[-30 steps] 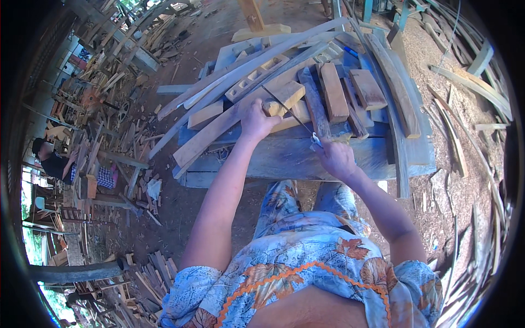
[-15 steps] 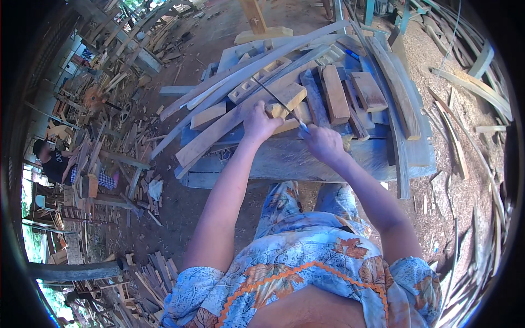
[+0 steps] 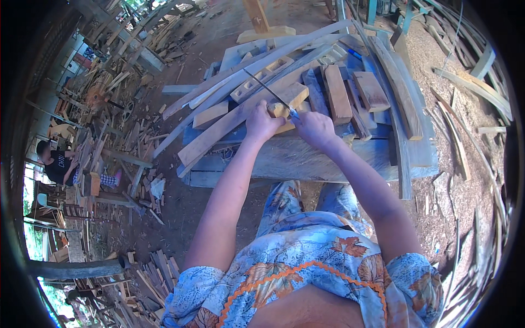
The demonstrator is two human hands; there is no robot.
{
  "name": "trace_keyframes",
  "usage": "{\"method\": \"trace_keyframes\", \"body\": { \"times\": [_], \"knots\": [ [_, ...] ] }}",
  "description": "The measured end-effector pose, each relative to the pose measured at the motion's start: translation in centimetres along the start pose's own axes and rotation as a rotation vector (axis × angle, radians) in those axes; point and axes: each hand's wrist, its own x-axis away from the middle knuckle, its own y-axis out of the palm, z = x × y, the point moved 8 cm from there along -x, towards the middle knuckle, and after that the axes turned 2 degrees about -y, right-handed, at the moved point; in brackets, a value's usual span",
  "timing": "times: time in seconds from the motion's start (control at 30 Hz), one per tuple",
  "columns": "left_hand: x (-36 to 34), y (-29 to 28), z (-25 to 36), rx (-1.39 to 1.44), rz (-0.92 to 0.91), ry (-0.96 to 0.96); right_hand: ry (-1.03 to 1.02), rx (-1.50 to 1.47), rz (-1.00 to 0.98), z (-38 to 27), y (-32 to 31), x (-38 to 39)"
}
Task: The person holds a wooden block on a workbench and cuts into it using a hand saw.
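Over the worktable's [image 3: 339, 164] near side, right hand [image 3: 315, 130] closed around a slim dark tool [image 3: 267, 89], left hand [image 3: 262, 124] gripping a wooden block [image 3: 297, 94].
Just beyond both hands, left nearer, the block points forward-right; the tool slants forward-left across it.

- A light-brown wooden block [image 3: 297, 95] is lying slantwise, near end leftward.
- A thin, dark, straight tool [image 3: 265, 87] is slanting across it toward far left.

L hand [image 3: 263, 123] is above frame ctr, curled in a grip. R hand [image 3: 315, 129], just rt of it, is clenched. Both arms [image 3: 225, 205] slant in from btm.
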Motion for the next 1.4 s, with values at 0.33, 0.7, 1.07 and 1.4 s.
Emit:
{"method": "trace_keyframes", "body": {
  "times": [0.33, 0.7, 1.07, 1.4],
  "knots": [
    [-0.1, -0.2, -1.3, 0.119, 0.038, 0.030, 0.051, 0.049, -0.011, 3.9, -0.7, 8.5],
    [0.2, -0.2, -0.6, 0.003, -0.020, -0.038, 0.011, 0.015, 0.011, 0.6, -0.6, 3.2],
    [0.3, -0.8, -0.4, 0.072, 0.039, 0.016, 0.041, 0.030, -0.050, 1.6, -0.9, 3.5],
    [0.2, -0.3, -1.5, 0.062, 0.026, -0.023, 0.061, -0.020, -0.026, 2.2, 0.4, 5.9]
  ]
}}
